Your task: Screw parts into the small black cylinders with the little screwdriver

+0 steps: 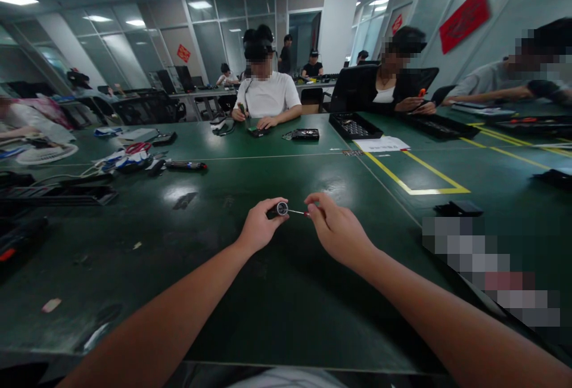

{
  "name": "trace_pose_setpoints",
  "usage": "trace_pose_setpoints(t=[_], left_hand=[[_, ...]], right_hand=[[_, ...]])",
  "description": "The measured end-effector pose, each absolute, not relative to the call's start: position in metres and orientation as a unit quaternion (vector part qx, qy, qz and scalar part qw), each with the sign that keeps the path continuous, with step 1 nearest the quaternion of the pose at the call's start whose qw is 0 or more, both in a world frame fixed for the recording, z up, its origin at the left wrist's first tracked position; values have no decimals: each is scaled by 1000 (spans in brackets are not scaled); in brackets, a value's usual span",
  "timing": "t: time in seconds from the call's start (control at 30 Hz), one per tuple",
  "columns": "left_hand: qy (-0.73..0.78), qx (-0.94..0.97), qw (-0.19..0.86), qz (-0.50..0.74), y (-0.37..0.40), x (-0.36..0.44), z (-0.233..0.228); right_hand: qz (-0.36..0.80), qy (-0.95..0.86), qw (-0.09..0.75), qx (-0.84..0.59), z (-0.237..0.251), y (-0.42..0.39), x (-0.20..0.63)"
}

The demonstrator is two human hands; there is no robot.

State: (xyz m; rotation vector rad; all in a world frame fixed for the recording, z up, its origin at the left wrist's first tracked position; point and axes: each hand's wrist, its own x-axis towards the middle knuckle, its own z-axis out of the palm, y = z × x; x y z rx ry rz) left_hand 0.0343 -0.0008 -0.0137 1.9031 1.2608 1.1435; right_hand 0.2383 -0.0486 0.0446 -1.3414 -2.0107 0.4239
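Note:
My left hand (259,225) is closed around a small dark cylindrical part (279,210) with a round silvery end facing me. My right hand (336,228) pinches a thin screwdriver (298,213) with a reddish handle tip, its metal shaft pointing left into the part's end. Both hands hover just above the dark green table (250,281), close together at its centre.
Black trays (355,126) and a white paper (383,144) lie beyond yellow floor-tape lines (420,190) on the right. Tools and cables (129,160) clutter the left. A small black device (459,208) sits right of my hand. Several people sit at the far side.

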Motion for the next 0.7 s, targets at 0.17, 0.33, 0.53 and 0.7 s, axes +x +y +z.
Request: trace_pose_setpoints(t=[0.17,0.33,0.53,0.7], left_hand=[[481,710,282,430,1,32,-14],[485,704,280,437,6,30,-16],[490,712,268,425,3,31,-13],[488,699,278,442,5,28,-11]], right_hand=[[163,-786,355,-480,40,-49,237],[184,-788,342,-478,38,-47,236],[180,-773,333,-510,42,-48,236],[195,-777,358,-480,35,-46,236]])
